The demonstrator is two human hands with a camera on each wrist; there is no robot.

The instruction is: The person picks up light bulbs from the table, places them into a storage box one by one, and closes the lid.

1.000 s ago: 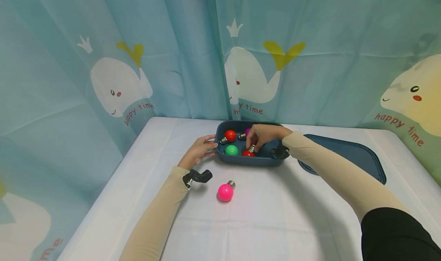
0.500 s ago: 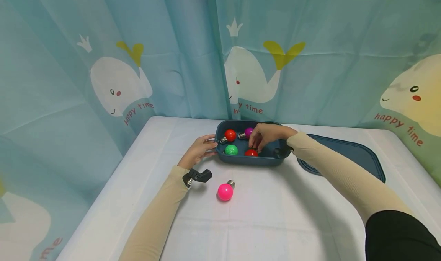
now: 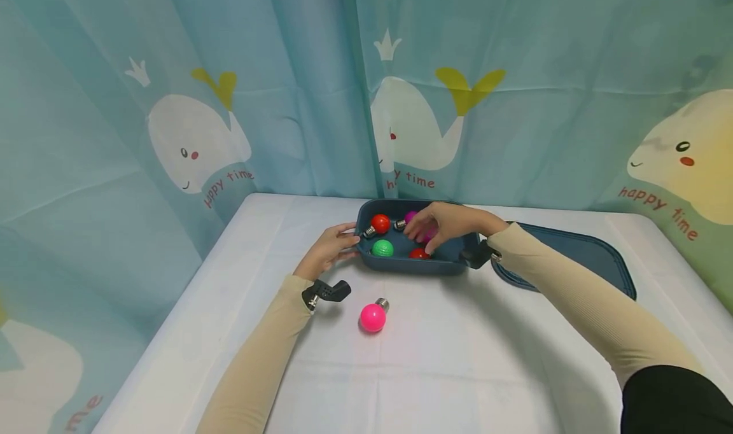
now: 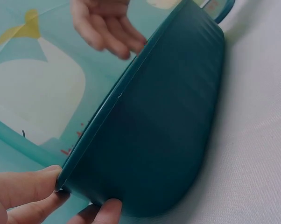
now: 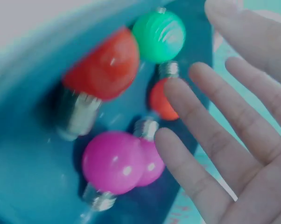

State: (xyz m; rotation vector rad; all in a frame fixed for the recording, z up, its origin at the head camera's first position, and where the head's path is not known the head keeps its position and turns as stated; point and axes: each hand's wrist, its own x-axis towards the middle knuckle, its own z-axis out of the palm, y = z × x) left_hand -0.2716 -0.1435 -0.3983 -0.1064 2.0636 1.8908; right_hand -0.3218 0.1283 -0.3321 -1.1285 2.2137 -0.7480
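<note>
My left hand [image 3: 329, 251] touches the left end of a dark blue bin [image 3: 412, 266], with fingertips at its rim and on the outer wall [image 4: 150, 116]. Over the bin's right half hovers my right hand [image 3: 449, 223], fingers spread and holding nothing. Beneath it lie a red light bulb [image 5: 105, 67] by the near wall and two purple bulbs [image 5: 110, 161], partly overlapping in the right wrist view. Another red bulb [image 3: 380, 224] and a ribbed green bulb [image 3: 382, 248] lie in the bin's left part. Outside, a pink bulb [image 3: 373, 318] lies on the table.
A flat dark blue lid [image 3: 578, 259] lies on the table to the right of the bin, partly behind the right forearm. White cloth [image 3: 458, 351] covers the table. A whale-print curtain [image 3: 321, 103] hangs right behind the table's back edge.
My right hand has let go of the near red bulb, which now lies in the bin. Its fingers have spread and it has risen slightly rightward. My left hand has stayed at the bin.
</note>
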